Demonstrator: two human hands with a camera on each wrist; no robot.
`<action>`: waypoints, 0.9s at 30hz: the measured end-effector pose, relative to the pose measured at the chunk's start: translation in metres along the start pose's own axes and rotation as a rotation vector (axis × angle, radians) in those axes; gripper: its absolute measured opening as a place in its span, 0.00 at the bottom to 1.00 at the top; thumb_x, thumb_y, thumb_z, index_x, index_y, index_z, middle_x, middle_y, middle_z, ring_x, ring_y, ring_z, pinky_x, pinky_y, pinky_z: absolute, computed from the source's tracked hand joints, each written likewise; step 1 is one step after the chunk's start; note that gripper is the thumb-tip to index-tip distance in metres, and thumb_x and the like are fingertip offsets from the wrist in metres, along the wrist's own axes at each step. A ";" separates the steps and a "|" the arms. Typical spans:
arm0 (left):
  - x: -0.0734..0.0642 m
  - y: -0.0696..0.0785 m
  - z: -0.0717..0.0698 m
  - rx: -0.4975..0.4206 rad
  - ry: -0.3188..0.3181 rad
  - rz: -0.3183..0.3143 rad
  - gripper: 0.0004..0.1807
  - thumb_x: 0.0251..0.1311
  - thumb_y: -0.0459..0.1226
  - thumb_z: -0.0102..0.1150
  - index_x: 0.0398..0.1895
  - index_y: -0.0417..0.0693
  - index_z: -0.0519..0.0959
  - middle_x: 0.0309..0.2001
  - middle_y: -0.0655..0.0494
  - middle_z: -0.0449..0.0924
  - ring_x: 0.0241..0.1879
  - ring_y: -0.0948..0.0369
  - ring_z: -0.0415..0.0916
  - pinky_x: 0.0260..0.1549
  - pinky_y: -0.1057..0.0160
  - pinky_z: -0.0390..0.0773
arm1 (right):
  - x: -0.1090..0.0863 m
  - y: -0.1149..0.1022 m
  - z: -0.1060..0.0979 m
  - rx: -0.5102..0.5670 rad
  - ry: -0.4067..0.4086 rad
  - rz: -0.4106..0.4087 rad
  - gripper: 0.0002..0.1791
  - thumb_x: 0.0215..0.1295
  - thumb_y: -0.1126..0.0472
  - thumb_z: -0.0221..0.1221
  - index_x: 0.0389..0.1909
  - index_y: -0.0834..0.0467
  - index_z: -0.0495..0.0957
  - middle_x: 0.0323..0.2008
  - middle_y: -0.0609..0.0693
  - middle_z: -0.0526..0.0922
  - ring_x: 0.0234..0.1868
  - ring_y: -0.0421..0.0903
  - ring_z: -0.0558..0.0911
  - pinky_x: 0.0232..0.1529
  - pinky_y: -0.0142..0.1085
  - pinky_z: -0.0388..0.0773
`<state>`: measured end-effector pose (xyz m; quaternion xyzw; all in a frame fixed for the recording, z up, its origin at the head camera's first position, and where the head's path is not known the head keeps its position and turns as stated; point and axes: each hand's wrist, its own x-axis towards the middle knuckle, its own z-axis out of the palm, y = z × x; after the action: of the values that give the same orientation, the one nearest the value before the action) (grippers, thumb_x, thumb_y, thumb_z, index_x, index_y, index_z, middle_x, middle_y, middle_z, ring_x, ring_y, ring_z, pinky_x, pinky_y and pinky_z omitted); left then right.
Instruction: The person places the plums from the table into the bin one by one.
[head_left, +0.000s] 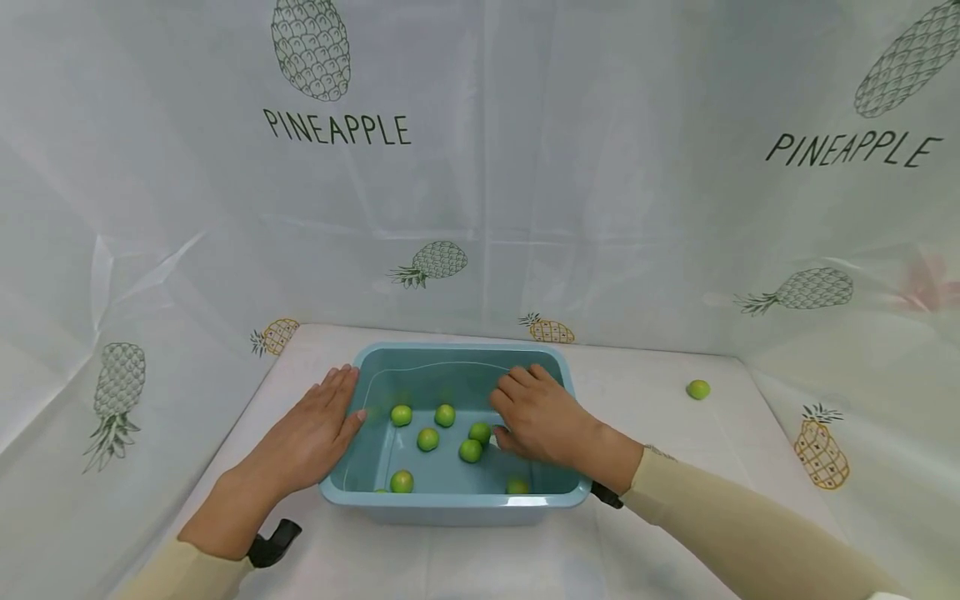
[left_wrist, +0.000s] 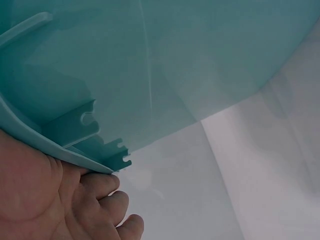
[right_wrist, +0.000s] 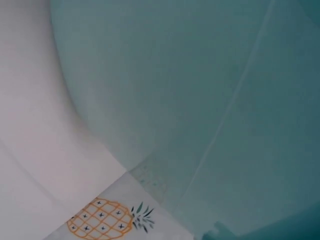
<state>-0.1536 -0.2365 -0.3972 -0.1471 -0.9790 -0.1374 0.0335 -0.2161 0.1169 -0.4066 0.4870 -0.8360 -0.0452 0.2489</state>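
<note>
A blue-green plastic bin (head_left: 457, 501) stands on the table, with several small round green fruits (head_left: 428, 439), lime-like, scattered over its floor. My left hand (head_left: 311, 433) rests against the bin's left rim, fingers straight and the thumb reaching over the edge. In the left wrist view, the palm (left_wrist: 30, 185) lies against the outside of the rim. Over the bin's right side is my right hand (head_left: 543, 417), back up, its fingers bent downward near two fruits that touch. Whatever lies under those fingers is hidden. The right wrist view shows mostly the bin's outer wall (right_wrist: 150, 100).
One more green fruit (head_left: 698, 389) lies on the white tabletop (head_left: 645, 383), right of the bin. A white sheet (head_left: 600, 183) printed with pineapples hangs behind and along both sides. Black wrist straps (head_left: 274, 543) sit on both forearms.
</note>
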 end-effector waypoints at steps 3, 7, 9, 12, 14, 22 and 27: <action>0.000 0.001 0.000 -0.003 -0.002 -0.002 0.37 0.80 0.44 0.50 0.80 0.26 0.56 0.80 0.29 0.56 0.80 0.33 0.53 0.76 0.32 0.58 | -0.005 0.009 -0.003 0.019 0.086 0.068 0.12 0.66 0.51 0.66 0.36 0.54 0.76 0.33 0.47 0.77 0.37 0.47 0.73 0.39 0.41 0.70; 0.000 0.002 -0.001 -0.002 -0.008 -0.004 0.38 0.81 0.44 0.49 0.81 0.27 0.55 0.80 0.30 0.56 0.81 0.34 0.52 0.77 0.33 0.58 | -0.017 0.028 -0.009 0.028 0.170 0.169 0.11 0.67 0.53 0.64 0.39 0.57 0.77 0.35 0.51 0.79 0.38 0.52 0.75 0.39 0.44 0.72; 0.000 0.001 -0.001 0.000 -0.008 -0.003 0.38 0.81 0.45 0.49 0.81 0.27 0.55 0.80 0.30 0.56 0.81 0.34 0.52 0.77 0.33 0.58 | -0.026 0.041 -0.009 0.021 0.205 0.217 0.12 0.68 0.53 0.62 0.39 0.59 0.77 0.36 0.53 0.80 0.38 0.54 0.76 0.39 0.47 0.74; 0.000 0.001 -0.001 0.003 -0.005 -0.004 0.38 0.81 0.45 0.49 0.80 0.27 0.55 0.80 0.30 0.56 0.81 0.34 0.52 0.77 0.33 0.58 | -0.043 0.063 -0.006 0.001 0.233 0.292 0.14 0.68 0.54 0.61 0.41 0.62 0.78 0.37 0.56 0.81 0.40 0.58 0.78 0.39 0.50 0.75; 0.000 0.001 -0.001 0.005 -0.002 -0.005 0.38 0.81 0.44 0.50 0.80 0.27 0.55 0.80 0.30 0.56 0.81 0.34 0.52 0.77 0.33 0.58 | -0.056 0.079 -0.001 -0.020 0.235 0.348 0.15 0.68 0.54 0.60 0.42 0.63 0.78 0.37 0.58 0.82 0.40 0.60 0.78 0.39 0.51 0.75; 0.000 0.000 0.001 -0.006 -0.005 0.005 0.37 0.81 0.44 0.50 0.81 0.27 0.55 0.80 0.29 0.55 0.81 0.34 0.52 0.77 0.33 0.57 | -0.126 0.134 0.022 -0.081 0.180 0.560 0.16 0.64 0.58 0.64 0.44 0.67 0.79 0.39 0.64 0.82 0.43 0.66 0.77 0.39 0.57 0.75; 0.000 0.001 0.002 -0.007 -0.004 0.010 0.37 0.81 0.44 0.49 0.80 0.26 0.55 0.80 0.29 0.55 0.81 0.33 0.52 0.77 0.32 0.58 | -0.165 0.157 0.028 -0.040 0.070 0.721 0.18 0.65 0.60 0.65 0.48 0.69 0.78 0.44 0.68 0.81 0.48 0.69 0.75 0.43 0.62 0.73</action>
<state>-0.1535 -0.2356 -0.3986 -0.1521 -0.9778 -0.1402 0.0319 -0.2872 0.3322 -0.4428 0.1573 -0.9439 0.0457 0.2867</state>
